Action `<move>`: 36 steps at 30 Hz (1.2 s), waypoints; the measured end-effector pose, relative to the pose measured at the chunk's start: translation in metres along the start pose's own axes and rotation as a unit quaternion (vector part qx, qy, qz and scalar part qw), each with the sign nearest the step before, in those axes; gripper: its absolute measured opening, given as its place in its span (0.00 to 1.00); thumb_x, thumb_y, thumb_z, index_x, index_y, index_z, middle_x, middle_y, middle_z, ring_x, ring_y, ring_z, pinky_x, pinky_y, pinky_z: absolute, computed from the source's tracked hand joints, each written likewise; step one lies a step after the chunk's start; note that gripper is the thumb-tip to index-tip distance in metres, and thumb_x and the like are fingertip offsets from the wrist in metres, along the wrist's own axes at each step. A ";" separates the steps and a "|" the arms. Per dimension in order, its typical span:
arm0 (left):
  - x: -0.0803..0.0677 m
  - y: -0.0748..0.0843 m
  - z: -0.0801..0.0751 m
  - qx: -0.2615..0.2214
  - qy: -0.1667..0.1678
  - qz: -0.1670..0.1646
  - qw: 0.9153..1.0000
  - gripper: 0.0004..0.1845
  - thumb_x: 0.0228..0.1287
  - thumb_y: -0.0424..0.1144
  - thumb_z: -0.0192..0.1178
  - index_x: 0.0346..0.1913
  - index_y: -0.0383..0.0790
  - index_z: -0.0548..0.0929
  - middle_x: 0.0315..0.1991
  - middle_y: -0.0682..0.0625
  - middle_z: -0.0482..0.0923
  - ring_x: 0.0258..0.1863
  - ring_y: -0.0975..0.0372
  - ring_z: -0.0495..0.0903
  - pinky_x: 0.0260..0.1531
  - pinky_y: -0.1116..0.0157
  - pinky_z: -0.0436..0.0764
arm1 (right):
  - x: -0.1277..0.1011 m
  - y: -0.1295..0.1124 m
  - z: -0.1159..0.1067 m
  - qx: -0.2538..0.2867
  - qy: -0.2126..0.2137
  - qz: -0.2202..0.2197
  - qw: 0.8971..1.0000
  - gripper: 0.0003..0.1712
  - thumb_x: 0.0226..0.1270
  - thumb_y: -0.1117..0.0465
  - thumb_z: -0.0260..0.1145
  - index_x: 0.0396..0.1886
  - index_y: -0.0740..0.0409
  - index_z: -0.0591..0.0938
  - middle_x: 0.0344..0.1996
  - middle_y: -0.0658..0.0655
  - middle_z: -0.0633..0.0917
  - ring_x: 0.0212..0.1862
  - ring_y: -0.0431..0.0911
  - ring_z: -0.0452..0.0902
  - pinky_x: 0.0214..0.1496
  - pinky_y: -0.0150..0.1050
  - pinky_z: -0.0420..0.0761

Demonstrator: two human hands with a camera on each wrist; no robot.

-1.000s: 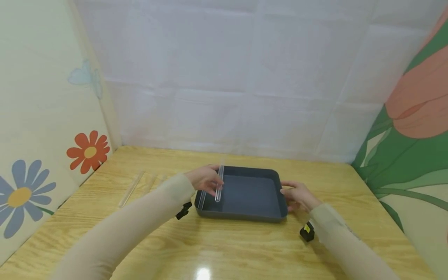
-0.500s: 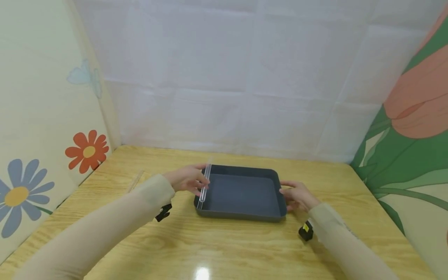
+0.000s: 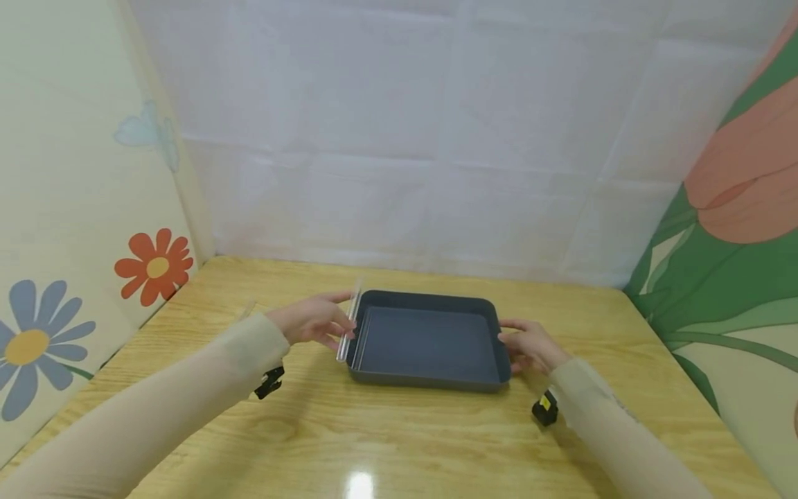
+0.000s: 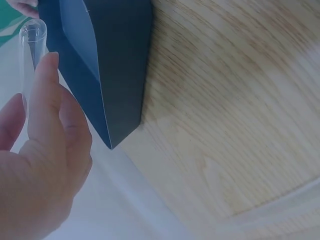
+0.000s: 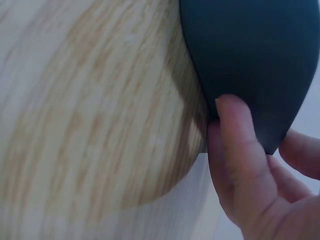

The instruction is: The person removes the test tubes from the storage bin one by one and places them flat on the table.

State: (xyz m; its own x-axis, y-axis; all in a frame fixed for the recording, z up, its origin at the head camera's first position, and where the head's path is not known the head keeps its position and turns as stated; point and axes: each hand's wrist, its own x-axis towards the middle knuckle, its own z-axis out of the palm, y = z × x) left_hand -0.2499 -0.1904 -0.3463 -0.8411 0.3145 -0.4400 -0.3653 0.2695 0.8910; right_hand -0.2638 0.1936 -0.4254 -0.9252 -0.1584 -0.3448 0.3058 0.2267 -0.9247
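My left hand (image 3: pixel 318 320) pinches a clear test tube (image 3: pixel 344 343) between thumb and fingers, at the left rim of a dark grey rectangular tray (image 3: pixel 430 380). In the left wrist view the rounded end of the test tube (image 4: pixel 33 31) points up past the fingertips, beside the tray wall (image 4: pixel 122 65). My right hand (image 3: pixel 530 344) holds the tray's right side. Seen from the right wrist, its fingers (image 5: pixel 237 120) lie against the outer wall, with another finger at the rim. Thin clear tubes (image 3: pixel 363 339) lie along the left inside of the tray.
More clear tubes (image 3: pixel 248 310) lie on the wooden table (image 3: pixel 399 436) at the left, mostly hidden behind the left sleeve. A white sheet (image 3: pixel 399 138) hangs at the back, with flower-printed cloths (image 3: pixel 158 267) at the sides.
The left hand has moved left with the test tube, from above the tray's inside to its left rim. The right hand has stayed at the tray's right side.
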 end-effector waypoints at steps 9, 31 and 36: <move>-0.010 -0.005 -0.007 0.002 0.012 0.000 1.000 0.45 0.63 0.21 0.52 0.78 0.40 0.41 0.44 0.36 0.71 0.33 0.58 0.79 0.28 0.63 0.83 | 0.001 0.000 0.000 -0.002 0.002 0.004 1.000 0.30 0.74 0.68 0.53 0.73 0.67 0.59 0.47 0.66 0.83 0.38 0.48 0.82 0.32 0.45 0.83; -0.028 -0.020 -0.023 0.031 0.014 0.004 0.999 0.44 0.66 0.24 0.52 0.77 0.37 0.38 0.48 0.34 0.72 0.36 0.56 0.78 0.31 0.62 0.83 | -0.001 -0.001 0.000 -0.006 0.004 0.007 1.000 0.30 0.75 0.68 0.53 0.73 0.66 0.60 0.43 0.63 0.84 0.36 0.48 0.82 0.29 0.43 0.82; -0.028 -0.024 -0.025 0.036 0.019 -0.004 0.999 0.44 0.66 0.24 0.52 0.77 0.37 0.39 0.46 0.35 0.72 0.35 0.56 0.78 0.31 0.61 0.83 | -0.001 0.000 0.000 -0.007 0.003 0.005 1.000 0.29 0.75 0.67 0.53 0.73 0.66 0.60 0.46 0.65 0.83 0.37 0.48 0.82 0.30 0.45 0.82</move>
State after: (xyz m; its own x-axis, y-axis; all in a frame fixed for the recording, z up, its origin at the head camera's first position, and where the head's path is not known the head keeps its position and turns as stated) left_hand -0.2274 -0.2284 -0.3520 -0.8536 0.2773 -0.4410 -0.3433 0.3371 0.8766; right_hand -0.2630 0.1939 -0.4248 -0.9238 -0.1505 -0.3521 0.3111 0.2413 -0.9192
